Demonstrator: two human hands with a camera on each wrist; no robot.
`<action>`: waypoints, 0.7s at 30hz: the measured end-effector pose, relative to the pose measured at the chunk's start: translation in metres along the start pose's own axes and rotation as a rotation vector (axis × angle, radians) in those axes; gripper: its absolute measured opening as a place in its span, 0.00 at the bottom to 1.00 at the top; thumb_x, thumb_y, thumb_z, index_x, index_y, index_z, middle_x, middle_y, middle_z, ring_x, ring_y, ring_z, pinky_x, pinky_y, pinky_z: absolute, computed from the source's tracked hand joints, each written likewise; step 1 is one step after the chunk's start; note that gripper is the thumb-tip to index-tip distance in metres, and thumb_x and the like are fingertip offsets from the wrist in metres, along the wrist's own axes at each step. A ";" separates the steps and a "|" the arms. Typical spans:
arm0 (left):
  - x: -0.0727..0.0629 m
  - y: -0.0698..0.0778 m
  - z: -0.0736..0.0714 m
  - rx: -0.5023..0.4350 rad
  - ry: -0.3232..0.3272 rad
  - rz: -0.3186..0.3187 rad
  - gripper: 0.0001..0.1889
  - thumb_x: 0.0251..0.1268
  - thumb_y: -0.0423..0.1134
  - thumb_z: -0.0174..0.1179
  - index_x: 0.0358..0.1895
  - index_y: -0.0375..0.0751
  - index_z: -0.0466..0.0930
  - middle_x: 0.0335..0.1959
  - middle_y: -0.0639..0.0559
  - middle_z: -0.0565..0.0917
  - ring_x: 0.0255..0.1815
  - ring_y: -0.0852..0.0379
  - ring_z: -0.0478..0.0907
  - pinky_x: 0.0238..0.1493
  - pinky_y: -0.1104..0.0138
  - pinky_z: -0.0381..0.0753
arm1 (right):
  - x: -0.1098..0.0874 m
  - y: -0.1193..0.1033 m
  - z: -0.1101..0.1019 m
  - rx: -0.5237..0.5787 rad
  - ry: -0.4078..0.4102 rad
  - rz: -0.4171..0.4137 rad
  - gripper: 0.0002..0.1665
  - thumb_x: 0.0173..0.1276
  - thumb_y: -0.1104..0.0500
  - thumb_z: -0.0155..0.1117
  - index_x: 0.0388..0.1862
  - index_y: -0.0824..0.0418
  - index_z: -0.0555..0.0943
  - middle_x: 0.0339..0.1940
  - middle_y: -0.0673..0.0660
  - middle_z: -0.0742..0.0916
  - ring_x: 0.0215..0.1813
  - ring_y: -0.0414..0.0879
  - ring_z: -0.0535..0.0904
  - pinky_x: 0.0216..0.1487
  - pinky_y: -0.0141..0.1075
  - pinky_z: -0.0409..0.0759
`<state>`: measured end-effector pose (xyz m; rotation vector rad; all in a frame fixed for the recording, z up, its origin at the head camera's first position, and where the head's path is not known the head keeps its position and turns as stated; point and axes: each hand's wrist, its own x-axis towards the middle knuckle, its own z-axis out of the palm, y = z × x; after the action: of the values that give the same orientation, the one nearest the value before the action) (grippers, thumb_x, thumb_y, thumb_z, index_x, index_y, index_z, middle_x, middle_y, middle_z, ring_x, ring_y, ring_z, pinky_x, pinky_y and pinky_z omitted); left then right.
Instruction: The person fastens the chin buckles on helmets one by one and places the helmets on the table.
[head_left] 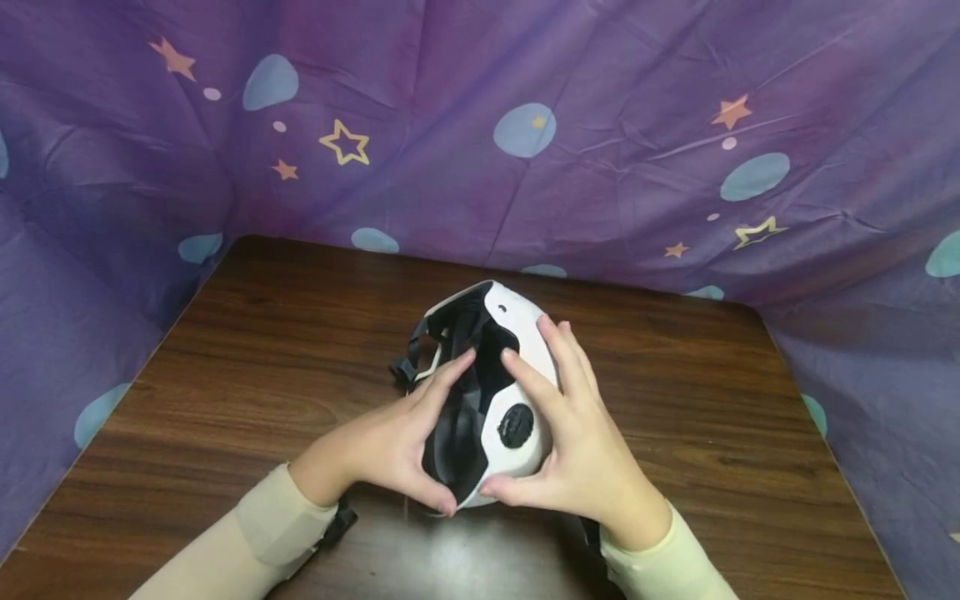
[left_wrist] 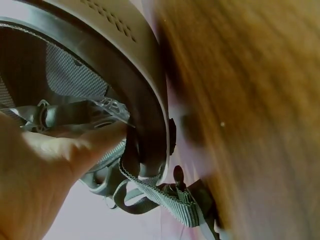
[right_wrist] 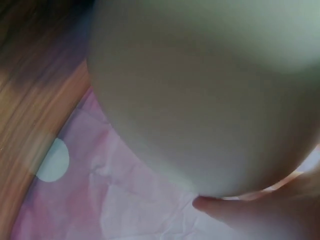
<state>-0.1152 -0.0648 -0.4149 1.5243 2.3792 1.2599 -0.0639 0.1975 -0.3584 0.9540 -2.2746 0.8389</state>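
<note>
Grasping the rounded white hard-shell helmet (head_left: 525,333) w/ spread fingers (head_left: 450,372), L hand (head_left: 390,442) & R hand (head_left: 585,437) could slip b/c it's smooth (prob. slick).

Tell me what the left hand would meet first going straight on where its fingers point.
Most likely the dark inside of the helmet; depth around the left hand is unclear.
</note>
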 end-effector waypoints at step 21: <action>0.001 -0.002 -0.001 0.000 0.008 0.017 0.80 0.42 0.64 0.85 0.88 0.43 0.32 0.88 0.39 0.46 0.86 0.40 0.48 0.81 0.46 0.56 | 0.000 -0.012 0.004 -0.098 0.091 0.018 0.53 0.64 0.20 0.65 0.61 0.66 0.75 0.82 0.75 0.64 0.81 0.74 0.59 0.81 0.68 0.50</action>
<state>-0.1174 -0.0652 -0.4150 1.5460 2.3759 1.2716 -0.0555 0.1881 -0.3574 0.8366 -2.2275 0.7552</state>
